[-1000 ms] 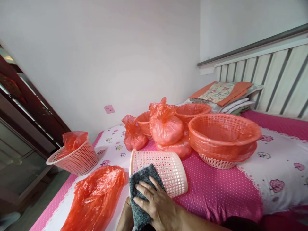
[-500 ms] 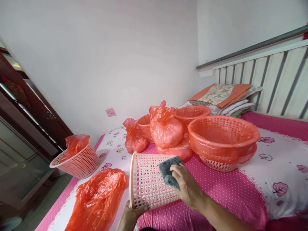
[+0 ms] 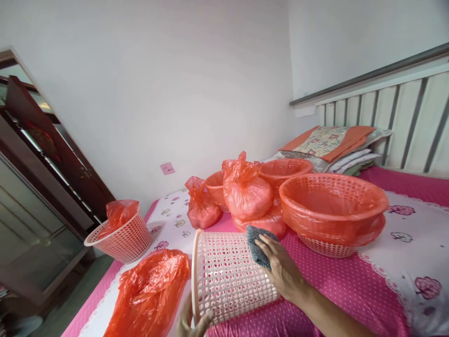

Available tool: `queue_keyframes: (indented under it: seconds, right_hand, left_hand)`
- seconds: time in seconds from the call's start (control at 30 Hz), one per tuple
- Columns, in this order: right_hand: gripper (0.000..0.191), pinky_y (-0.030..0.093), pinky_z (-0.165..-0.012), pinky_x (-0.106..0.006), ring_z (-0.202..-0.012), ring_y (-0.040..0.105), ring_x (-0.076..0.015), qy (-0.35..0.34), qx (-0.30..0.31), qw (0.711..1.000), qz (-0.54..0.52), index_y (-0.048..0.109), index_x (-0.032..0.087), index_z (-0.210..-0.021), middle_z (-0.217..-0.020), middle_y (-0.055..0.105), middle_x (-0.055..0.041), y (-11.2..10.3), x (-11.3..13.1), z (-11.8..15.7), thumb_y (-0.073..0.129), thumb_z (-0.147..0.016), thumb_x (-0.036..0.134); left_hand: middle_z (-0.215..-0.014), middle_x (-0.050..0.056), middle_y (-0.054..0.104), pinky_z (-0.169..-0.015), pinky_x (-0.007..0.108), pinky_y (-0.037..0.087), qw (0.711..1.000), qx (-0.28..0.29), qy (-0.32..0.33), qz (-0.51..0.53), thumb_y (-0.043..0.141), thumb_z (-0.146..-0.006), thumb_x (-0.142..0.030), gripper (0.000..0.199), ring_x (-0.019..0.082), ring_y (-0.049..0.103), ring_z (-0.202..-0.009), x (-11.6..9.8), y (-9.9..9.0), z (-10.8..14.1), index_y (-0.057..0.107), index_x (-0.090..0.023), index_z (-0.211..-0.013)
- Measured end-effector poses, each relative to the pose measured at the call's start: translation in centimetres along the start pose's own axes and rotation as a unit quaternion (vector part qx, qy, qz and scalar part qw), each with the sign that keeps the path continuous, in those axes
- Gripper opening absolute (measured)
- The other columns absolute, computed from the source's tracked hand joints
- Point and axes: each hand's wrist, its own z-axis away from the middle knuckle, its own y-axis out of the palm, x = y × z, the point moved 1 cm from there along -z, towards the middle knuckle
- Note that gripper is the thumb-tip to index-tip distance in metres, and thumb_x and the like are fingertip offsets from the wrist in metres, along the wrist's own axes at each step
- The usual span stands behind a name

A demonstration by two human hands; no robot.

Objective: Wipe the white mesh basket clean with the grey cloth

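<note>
A pale pink plastic basket (image 3: pixel 224 276) with a latticed wall lies on its side on the bed, its rim toward the left. My left hand (image 3: pixel 192 318) grips that rim at the lower left, thumb on the outer wall. In my right hand (image 3: pixel 277 262) is a dark grey-green cloth (image 3: pixel 260 245), pressed against the basket's side near its base end. Left of the basket, a crumpled red plastic bag (image 3: pixel 150 290) lies spread on the sheet.
Another pink basket (image 3: pixel 129 241) with a red bag inside stands at the left edge of the bed. Tied red bags (image 3: pixel 247 192) are heaped behind, beside a large bag-lined basket (image 3: pixel 333 201). Folded bedding (image 3: pixel 329 145) rests by the headboard (image 3: pixel 403 117).
My right hand has moved the cloth rightward along the basket wall toward its base. The left hand's thumb now shows more on the basket. The view has shifted slightly.
</note>
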Motion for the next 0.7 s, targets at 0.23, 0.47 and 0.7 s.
queue_keyframes:
  seconds: [0.23,0.47,0.7]
  right_hand:
    - [0.066,0.046,-0.119,-0.060,-0.144,0.051,-0.0348,-0.016,0.043,0.998,-0.042,0.051,0.025,-0.151,-0.156,0.054,-0.0145,-0.8,0.9,-0.2,0.067,-0.088,0.016]
    - [0.076,0.040,-0.124,-0.055,-0.152,0.043,-0.0293,0.023,0.053,0.990,-0.130,0.036,0.021,-0.160,-0.161,0.047,-0.0164,-1.3,0.6,-0.2,0.061,-0.088,0.011]
    - [0.071,0.042,-0.123,-0.055,-0.147,0.049,-0.0302,0.068,0.017,0.993,-0.092,0.044,0.021,-0.154,-0.157,0.051,-0.0165,0.6,-1.6,0.2,0.057,-0.084,0.013]
  left_hand:
    - [-0.062,0.009,0.080,-0.053,0.031,0.059,0.996,-0.001,-0.081,0.024,0.099,-0.041,-0.061,0.063,0.023,0.073,-0.054,-3.8,2.1,-3.5,0.080,-0.012,-0.075]
    - [-0.054,0.005,0.074,-0.047,0.025,0.052,0.992,0.039,-0.114,0.030,0.097,-0.049,-0.063,0.056,0.016,0.068,-0.048,0.1,1.7,-2.8,0.075,-0.014,-0.065]
    - [-0.050,0.004,0.069,-0.047,0.024,0.045,0.992,0.029,-0.120,0.015,0.096,-0.039,-0.070,0.064,0.013,0.061,-0.046,-0.5,1.8,-1.5,0.078,-0.013,-0.061]
